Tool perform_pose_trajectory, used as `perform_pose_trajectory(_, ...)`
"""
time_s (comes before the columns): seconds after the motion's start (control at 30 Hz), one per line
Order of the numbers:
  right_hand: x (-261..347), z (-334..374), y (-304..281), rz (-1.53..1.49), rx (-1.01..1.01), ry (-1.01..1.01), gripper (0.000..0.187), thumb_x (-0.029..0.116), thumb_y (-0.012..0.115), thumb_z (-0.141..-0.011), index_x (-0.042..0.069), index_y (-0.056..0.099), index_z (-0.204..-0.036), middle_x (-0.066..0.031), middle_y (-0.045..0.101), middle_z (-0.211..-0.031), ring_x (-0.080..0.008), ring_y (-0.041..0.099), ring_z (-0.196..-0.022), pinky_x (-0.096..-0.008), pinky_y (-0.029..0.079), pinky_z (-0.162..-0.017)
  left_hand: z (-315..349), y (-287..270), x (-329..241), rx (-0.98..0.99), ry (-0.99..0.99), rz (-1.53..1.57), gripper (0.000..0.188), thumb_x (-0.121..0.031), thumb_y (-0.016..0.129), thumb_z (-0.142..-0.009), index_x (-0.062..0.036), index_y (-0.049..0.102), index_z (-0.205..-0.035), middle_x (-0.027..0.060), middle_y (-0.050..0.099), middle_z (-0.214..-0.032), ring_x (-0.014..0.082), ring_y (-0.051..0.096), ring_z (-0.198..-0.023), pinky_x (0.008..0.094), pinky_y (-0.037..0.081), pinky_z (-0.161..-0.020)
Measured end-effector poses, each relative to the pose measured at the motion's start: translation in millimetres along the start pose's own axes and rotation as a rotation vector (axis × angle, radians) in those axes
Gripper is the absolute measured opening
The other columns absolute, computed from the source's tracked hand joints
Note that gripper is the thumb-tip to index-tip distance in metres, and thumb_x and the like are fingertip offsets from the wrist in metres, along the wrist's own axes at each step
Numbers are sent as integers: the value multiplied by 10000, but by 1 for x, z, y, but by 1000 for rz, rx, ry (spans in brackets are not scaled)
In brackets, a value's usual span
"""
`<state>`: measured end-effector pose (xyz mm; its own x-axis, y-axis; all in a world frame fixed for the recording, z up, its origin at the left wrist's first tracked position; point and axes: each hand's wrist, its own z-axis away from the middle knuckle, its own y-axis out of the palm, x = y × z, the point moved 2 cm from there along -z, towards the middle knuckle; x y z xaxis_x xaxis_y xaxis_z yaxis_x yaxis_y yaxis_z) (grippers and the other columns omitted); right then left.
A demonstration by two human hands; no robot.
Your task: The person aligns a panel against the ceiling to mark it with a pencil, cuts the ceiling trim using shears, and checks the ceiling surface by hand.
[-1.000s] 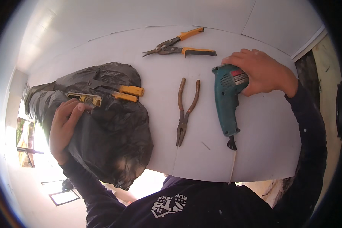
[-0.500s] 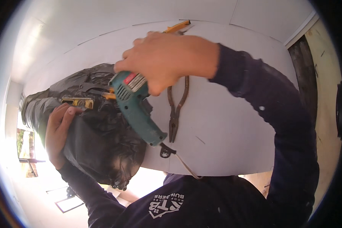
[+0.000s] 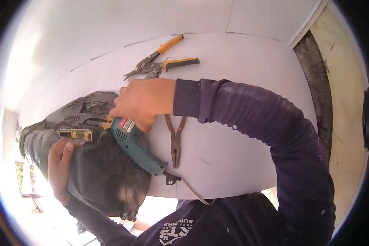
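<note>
As the head view shows it, the right hand (image 3: 145, 98), coming across from the right of the frame, is wrapped firmly round the front body of a green drill (image 3: 136, 153) left of centre. The drill's handle slants toward the lower middle, its pale cord (image 3: 192, 192) runs to the near edge of the white board (image 3: 233, 160), and its chuck juts out above the knuckles, overlapping the lower part of the orange-handled snips (image 3: 145, 63) in the upper middle. The drill lies over the right part of a black plastic bag (image 3: 106, 172); whether it touches the bag or is held above it, I cannot tell.

At the left, the left hand (image 3: 60, 164) rests against the bag, its fingers and thumb close together just beside a small yellow level (image 3: 80, 134). Whether those fingers are pinching the plastic cannot be made out. Above and right of the level lies a second tool with a dark blade (image 3: 88, 118); its yellow handles are partly hidden by the drill.

Judging by how things lie, the level and the dark-bladed tool are already on the bag, the drill is over it but not yet let go, and the rusty pliers (image 3: 175, 147) and the orange-handled snips are left apart on the board.
</note>
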<state>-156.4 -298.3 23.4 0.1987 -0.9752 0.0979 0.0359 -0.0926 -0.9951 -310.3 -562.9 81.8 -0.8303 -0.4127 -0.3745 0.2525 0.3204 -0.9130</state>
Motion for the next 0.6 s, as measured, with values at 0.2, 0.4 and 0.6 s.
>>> perform_pose_trajectory(0.2, -8, 7, 8, -18, -42, 2, 908, 299, 922, -580, 188, 698, -1453, -124, 805, -1164, -361, 751, -1147, -528, 580, -918, 1, 1, 9, -23, 5, 58, 369, -272, 557, -1128, 7, 742, -973, 98, 656, -952, 282, 575, -1016, 408, 408, -1023)
perform_pose_trajectory(0.4, -5, 12, 12, -16, -6, 25, 677, 299, 855, -732, 173, 688, -1377, -83, 705, -1276, -317, 663, -1253, -552, 478, -1041, 2, 0, 41, -53, -53, 43, 403, -318, 532, -1145, 10, 747, -1051, 119, 713, -1124, 293, 607, -1122, 415, 385, -1104)
perform_pose_trajectory(0.6, -7, 30, 26, -3, -187, 4, 678, 245, 796, -812, 151, 649, -1468, -81, 684, -1382, -314, 615, -1351, -605, 444, -1129, 3, 2, 54, -63, -165, 131, 361, -301, 570, -1134, 9, 752, -1104, 138, 715, -1222, 291, 614, -1191, 412, 389, -1128)
